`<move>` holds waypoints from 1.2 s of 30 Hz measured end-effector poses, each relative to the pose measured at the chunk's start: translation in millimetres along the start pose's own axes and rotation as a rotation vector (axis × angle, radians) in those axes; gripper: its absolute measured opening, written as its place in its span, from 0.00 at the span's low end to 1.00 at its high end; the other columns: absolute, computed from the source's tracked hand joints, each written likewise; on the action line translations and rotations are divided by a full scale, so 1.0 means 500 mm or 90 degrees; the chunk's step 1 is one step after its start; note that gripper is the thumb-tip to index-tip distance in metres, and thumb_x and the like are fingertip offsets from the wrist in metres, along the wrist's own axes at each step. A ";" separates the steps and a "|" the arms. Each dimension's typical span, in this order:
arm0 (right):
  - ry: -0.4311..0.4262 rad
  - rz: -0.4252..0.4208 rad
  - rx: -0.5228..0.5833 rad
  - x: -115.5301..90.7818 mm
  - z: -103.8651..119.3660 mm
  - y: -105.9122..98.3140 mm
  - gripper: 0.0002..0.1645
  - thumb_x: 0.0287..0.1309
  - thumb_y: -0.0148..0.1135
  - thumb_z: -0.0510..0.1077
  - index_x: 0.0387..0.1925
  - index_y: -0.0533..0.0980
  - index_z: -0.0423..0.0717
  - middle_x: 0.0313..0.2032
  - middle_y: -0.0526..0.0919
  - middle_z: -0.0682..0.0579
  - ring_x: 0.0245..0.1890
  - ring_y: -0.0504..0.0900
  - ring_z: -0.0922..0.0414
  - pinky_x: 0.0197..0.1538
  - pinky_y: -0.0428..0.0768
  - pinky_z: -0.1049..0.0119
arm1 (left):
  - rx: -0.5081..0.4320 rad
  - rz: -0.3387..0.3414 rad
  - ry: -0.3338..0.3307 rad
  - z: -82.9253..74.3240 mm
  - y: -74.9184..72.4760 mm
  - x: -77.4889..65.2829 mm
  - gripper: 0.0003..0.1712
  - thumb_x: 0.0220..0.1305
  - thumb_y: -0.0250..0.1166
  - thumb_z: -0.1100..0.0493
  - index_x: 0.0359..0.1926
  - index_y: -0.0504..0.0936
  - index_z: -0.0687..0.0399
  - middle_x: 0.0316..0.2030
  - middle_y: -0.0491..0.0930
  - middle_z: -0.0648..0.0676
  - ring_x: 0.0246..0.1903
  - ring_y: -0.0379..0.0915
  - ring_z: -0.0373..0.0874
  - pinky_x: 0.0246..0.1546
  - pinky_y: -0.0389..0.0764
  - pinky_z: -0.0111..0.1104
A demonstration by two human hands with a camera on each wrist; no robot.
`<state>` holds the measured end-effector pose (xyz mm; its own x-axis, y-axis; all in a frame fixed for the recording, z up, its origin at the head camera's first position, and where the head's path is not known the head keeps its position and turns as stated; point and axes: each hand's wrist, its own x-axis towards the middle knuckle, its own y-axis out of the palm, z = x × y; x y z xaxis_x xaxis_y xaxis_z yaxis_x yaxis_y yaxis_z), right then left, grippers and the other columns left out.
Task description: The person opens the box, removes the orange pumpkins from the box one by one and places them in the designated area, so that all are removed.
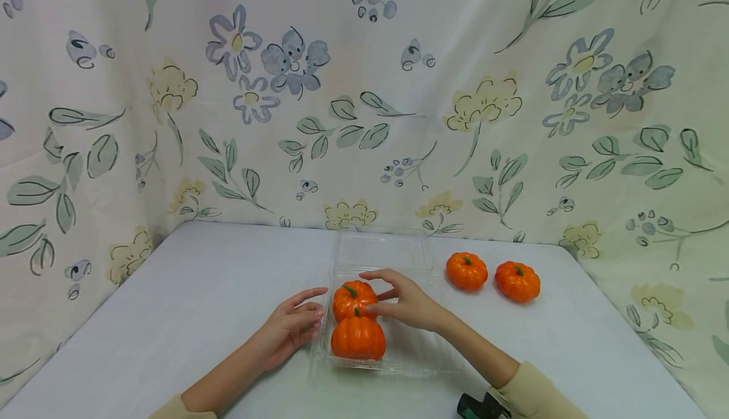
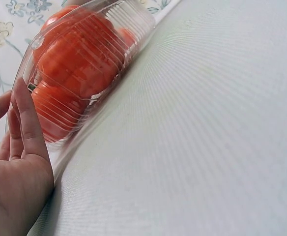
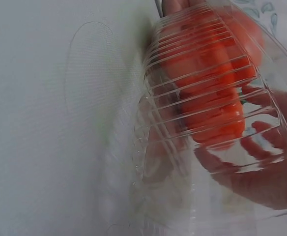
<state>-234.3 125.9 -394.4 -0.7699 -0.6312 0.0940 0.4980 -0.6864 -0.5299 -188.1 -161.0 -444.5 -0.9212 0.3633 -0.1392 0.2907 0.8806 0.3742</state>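
With the left hand (image 1: 290, 329) straight-fingered at the left wall of the clear box (image 1: 418, 350), the right hand (image 1: 407, 302) spreads, its grip unclear, around the right side of the far pumpkin (image 1: 348, 305), just beyond the near pumpkin (image 1: 359, 340), two loose pumpkins (image 1: 466, 271) lying farther right.

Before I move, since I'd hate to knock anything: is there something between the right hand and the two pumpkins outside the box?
Yes, the right side of the clear box: the right hand reaches into it, while both pumpkins sit outside. Nothing else visible.
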 end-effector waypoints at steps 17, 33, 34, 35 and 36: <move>0.003 0.013 -0.011 0.020 -0.005 0.013 0.33 0.66 0.72 0.40 0.70 0.73 0.39 0.70 0.74 0.38 0.64 0.77 0.37 0.58 0.86 0.49 | -0.002 0.005 0.002 0.002 -0.001 0.001 0.28 0.76 0.61 0.64 0.73 0.69 0.54 0.41 0.80 0.47 0.33 0.79 0.35 0.41 0.86 0.26; 0.022 -0.005 -0.022 0.014 0.006 0.008 0.33 0.65 0.73 0.43 0.69 0.75 0.42 0.67 0.75 0.39 0.60 0.79 0.38 0.58 0.86 0.47 | -0.001 0.003 0.002 0.002 0.000 -0.001 0.27 0.76 0.61 0.65 0.73 0.70 0.53 0.41 0.80 0.46 0.33 0.79 0.35 0.41 0.86 0.26; 0.018 -0.005 -0.022 0.013 0.006 0.006 0.33 0.65 0.73 0.43 0.69 0.74 0.42 0.67 0.76 0.38 0.60 0.78 0.38 0.58 0.85 0.46 | 0.001 0.002 0.002 0.001 0.000 -0.001 0.28 0.76 0.61 0.64 0.73 0.70 0.53 0.41 0.80 0.46 0.33 0.79 0.35 0.41 0.86 0.26; 0.015 -0.006 -0.023 0.013 0.006 0.006 0.33 0.65 0.73 0.43 0.69 0.74 0.42 0.67 0.76 0.38 0.60 0.78 0.38 0.59 0.85 0.46 | 0.001 0.002 0.002 0.001 0.000 -0.001 0.28 0.76 0.61 0.64 0.73 0.70 0.53 0.41 0.80 0.46 0.33 0.79 0.35 0.41 0.86 0.26; 0.011 -0.007 -0.022 0.012 0.005 0.005 0.33 0.66 0.72 0.42 0.69 0.74 0.42 0.67 0.76 0.38 0.61 0.78 0.37 0.59 0.85 0.45 | 0.002 0.003 0.001 0.001 0.000 -0.001 0.28 0.77 0.61 0.64 0.74 0.70 0.53 0.41 0.80 0.46 0.33 0.79 0.35 0.41 0.86 0.26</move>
<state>-236.8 119.4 -392.9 -0.7824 -0.6169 0.0851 0.4756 -0.6802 -0.5578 -187.5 -161.2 -445.0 -0.9206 0.3662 -0.1356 0.2952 0.8799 0.3722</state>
